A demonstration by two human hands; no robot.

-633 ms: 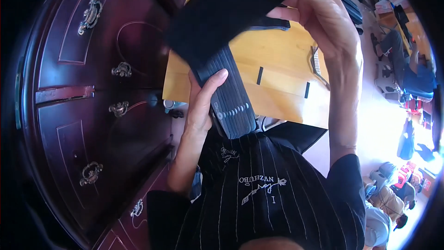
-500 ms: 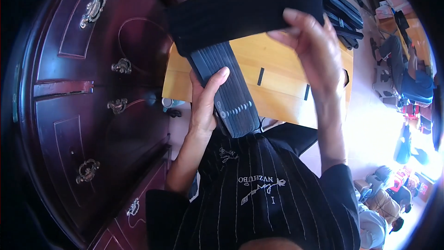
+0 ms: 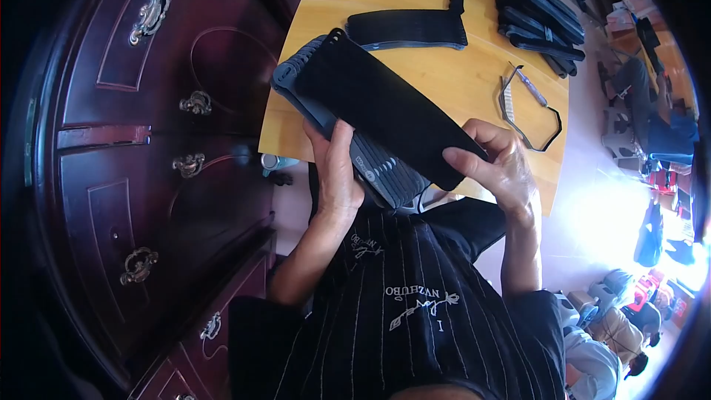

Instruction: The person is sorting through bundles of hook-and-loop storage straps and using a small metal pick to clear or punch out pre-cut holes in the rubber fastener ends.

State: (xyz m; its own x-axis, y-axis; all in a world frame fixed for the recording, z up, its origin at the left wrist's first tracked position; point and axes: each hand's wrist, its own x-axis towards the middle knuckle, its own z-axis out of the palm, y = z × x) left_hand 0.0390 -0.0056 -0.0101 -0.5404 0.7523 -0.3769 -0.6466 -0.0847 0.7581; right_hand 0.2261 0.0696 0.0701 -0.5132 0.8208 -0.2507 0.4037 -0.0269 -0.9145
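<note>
My left hand (image 3: 335,170) grips a thick stack of flat dark-grey strips (image 3: 389,178) from its left side, thumb on top. The strips have rounded ends and small pale markings at the near end. One wider black strip (image 3: 385,107) lies slantwise over the stack, its far end at the stack's far end. Its near right end is pinched between the thumb and fingers of my right hand (image 3: 503,167). Much of the stack is hidden beneath this strip.
On the wooden table (image 3: 452,78) lie another black strip bundle (image 3: 407,28), a pile of dark bundles (image 3: 537,18), a purple-handled tool (image 3: 532,87) and a thin black band (image 3: 549,133). A dark cabinet (image 3: 104,126) stands at left. Other people sit at far right.
My right hand has come down and nearer from above the table, bringing the black strip's end to the right of the stack. The table items it covered now show.
</note>
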